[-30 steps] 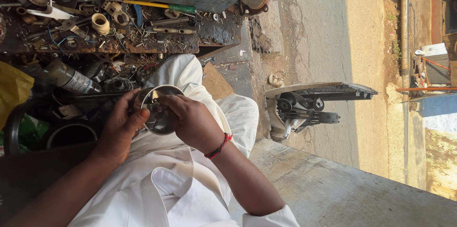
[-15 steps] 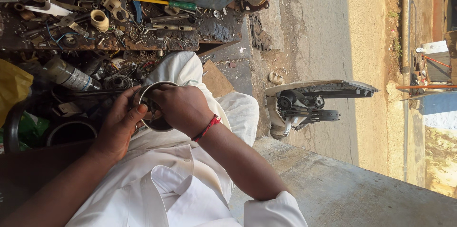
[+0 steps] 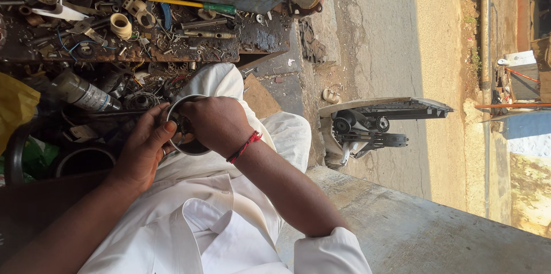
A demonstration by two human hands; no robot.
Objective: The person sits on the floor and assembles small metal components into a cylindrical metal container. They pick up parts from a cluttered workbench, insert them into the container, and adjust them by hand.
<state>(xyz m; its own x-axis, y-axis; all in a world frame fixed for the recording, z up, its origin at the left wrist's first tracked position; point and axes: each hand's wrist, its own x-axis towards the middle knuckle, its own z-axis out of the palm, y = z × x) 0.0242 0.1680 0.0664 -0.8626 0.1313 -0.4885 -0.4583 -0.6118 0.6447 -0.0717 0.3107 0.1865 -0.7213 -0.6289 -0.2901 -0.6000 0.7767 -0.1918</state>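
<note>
The left hand (image 3: 143, 147) gripped the round metal ring (image 3: 179, 114) by its near rim, while the right hand (image 3: 215, 124) closed over its middle; a bottle (image 3: 83, 95) lay beyond the left hand.

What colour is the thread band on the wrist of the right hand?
Red; the thread band on the right hand shows clearly in the head view.
</note>
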